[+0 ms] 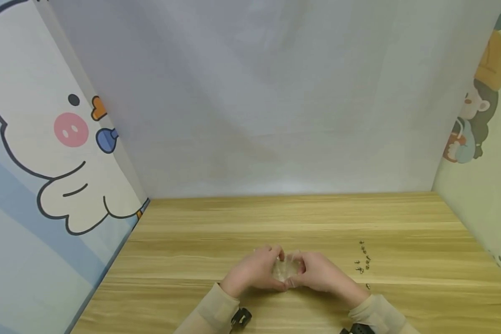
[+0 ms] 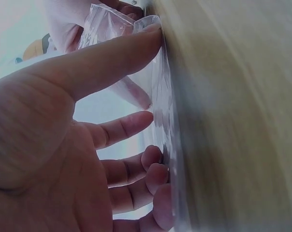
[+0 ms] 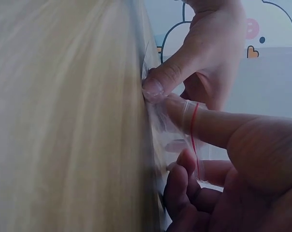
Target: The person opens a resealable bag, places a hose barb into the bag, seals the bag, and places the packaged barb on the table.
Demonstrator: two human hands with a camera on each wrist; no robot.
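A clear zip bag (image 1: 285, 270) with a red line (image 3: 194, 140) along its mouth lies low over the wooden table, between both hands. From the left side, my left hand (image 1: 256, 269) holds it, thumb at the near edge and bent fingertips against the plastic in the left wrist view. My right hand (image 1: 319, 271) grips the bag at its mouth. In the right wrist view, the red line crosses over the right thumb (image 3: 211, 128), whose tip shows through the film close to the left thumb. What lies inside the bag is hidden by fingers and glare.
Several small metal pieces (image 1: 362, 262) lie scattered on the wooden table (image 1: 183, 260), right of the right hand. A pale curtain (image 1: 254, 116) hangs behind the table. Printed cartoon panels (image 1: 29, 116) stand at both sides.
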